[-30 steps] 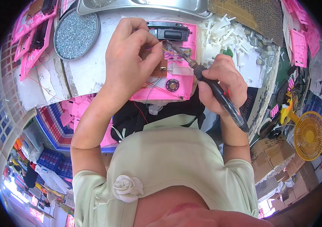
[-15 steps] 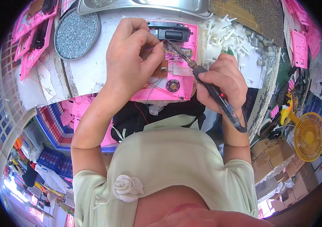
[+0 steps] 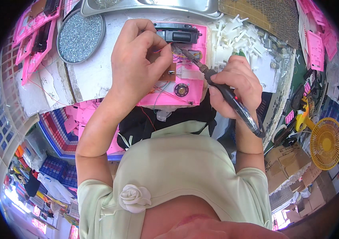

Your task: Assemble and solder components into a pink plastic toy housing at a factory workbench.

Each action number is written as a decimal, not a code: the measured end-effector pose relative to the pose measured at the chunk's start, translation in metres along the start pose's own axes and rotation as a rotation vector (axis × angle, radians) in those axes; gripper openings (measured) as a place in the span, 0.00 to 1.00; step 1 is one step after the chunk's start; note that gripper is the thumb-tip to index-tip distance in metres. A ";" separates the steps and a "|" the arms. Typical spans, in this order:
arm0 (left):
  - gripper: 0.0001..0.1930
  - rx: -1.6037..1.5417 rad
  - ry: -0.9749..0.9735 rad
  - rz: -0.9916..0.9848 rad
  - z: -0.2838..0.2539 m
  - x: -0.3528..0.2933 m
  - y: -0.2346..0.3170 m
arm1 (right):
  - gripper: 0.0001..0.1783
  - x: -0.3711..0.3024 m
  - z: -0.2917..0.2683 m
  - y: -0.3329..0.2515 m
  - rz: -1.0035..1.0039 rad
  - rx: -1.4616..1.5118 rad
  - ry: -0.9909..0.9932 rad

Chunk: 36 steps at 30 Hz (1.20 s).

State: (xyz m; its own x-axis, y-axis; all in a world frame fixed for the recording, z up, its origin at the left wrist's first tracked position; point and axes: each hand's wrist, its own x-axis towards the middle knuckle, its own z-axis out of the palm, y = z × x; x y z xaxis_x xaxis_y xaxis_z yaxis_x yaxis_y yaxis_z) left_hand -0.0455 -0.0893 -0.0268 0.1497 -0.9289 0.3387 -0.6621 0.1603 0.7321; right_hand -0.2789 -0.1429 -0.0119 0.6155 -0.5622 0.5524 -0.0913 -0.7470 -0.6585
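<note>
The iron (image 3: 230, 95) is gripped in the right hand (image 3: 239, 81), its far end blurred; a wire (image 3: 158, 50) is pinched by the left hand (image 3: 134, 61), the shell (image 3: 195, 88) partly hidden beneath.

In the head view, the person's left hand (image 3: 139, 59) pinches a thin wire (image 3: 158, 51) over a pink plastic casing (image 3: 196, 88). The right hand (image 3: 237, 85) grips the black handle of a soldering iron (image 3: 233, 101), its tip pointing up and left, close to the left fingertips. Whether the tip touches the wire is too small to tell. A black part (image 3: 182, 37) sits along the casing's far edge; a brown board (image 3: 168, 74) and a round speaker (image 3: 181, 90) lie nearer the person. White plastic pieces (image 3: 231, 34) are heaped just right of the casing.
</note>
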 end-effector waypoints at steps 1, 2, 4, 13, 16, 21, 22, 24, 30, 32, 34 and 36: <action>0.07 0.003 -0.003 -0.010 -0.001 0.000 0.001 | 0.13 0.001 0.000 0.001 -0.003 -0.006 -0.005; 0.07 0.005 -0.007 -0.019 -0.001 0.000 0.002 | 0.13 0.001 0.001 0.001 -0.005 -0.013 -0.009; 0.07 0.010 0.000 -0.003 0.000 0.000 0.001 | 0.17 0.004 0.006 0.004 -0.012 0.012 0.040; 0.06 0.016 -0.021 -0.012 -0.002 0.001 0.003 | 0.21 0.007 0.010 0.008 -0.023 0.030 0.064; 0.06 0.007 -0.031 -0.029 -0.003 0.002 0.005 | 0.21 0.007 0.010 0.008 -0.021 0.029 0.068; 0.06 0.011 -0.028 -0.041 -0.003 0.000 0.002 | 0.21 0.006 0.011 0.010 -0.029 0.024 0.075; 0.06 0.009 -0.029 -0.050 -0.003 0.000 0.002 | 0.21 0.006 0.011 0.010 -0.031 0.022 0.078; 0.06 0.012 -0.028 -0.046 -0.002 0.000 0.002 | 0.21 0.005 0.012 0.011 -0.037 0.020 0.084; 0.06 0.020 -0.007 -0.004 0.000 0.000 0.000 | 0.21 0.007 0.010 0.012 -0.049 0.022 0.069; 0.07 0.032 0.018 0.039 0.002 0.001 -0.002 | 0.21 0.007 0.010 0.012 -0.055 0.022 0.075; 0.07 0.048 0.029 0.059 0.003 0.000 -0.004 | 0.21 0.006 0.010 0.012 -0.058 0.032 0.070; 0.07 0.048 0.030 0.062 0.003 0.000 -0.004 | 0.21 0.006 0.008 0.012 -0.056 0.034 0.066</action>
State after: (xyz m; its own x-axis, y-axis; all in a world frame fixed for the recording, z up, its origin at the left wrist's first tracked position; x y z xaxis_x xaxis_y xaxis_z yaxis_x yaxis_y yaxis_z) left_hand -0.0450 -0.0908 -0.0309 0.1290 -0.9071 0.4006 -0.7049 0.2003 0.6805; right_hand -0.2700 -0.1518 -0.0208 0.5658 -0.5428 0.6207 -0.0312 -0.7663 -0.6417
